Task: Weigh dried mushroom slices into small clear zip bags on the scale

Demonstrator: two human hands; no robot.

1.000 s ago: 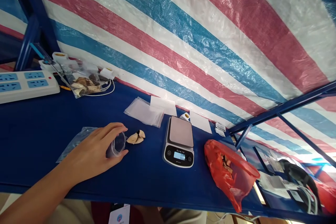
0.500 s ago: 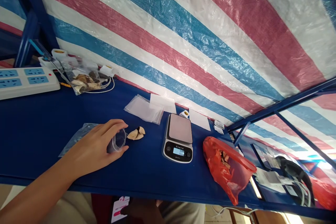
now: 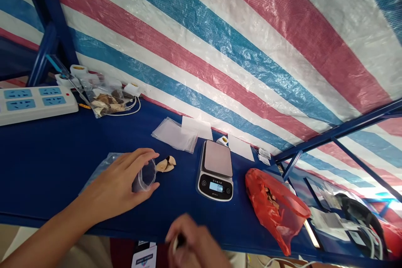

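The fingers of the left hand point(image 3: 117, 186) curve around a clear plastic cup point(image 3: 147, 174), opened only to its width. Just right of these fingertips, pale slices point(image 3: 166, 164) lie on the blue bench point(image 3: 176, 201). Nearer to the body, the right hand point(image 3: 199, 243), which is blurred, has its fingers closed on a small pale-and-dark piece point(image 3: 176, 243). Farther right of the left fingers stands a scale point(image 3: 217, 159).

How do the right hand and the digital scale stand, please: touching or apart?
Apart: the head view shows blue tabletop between the blurred right hand and the digital scale.
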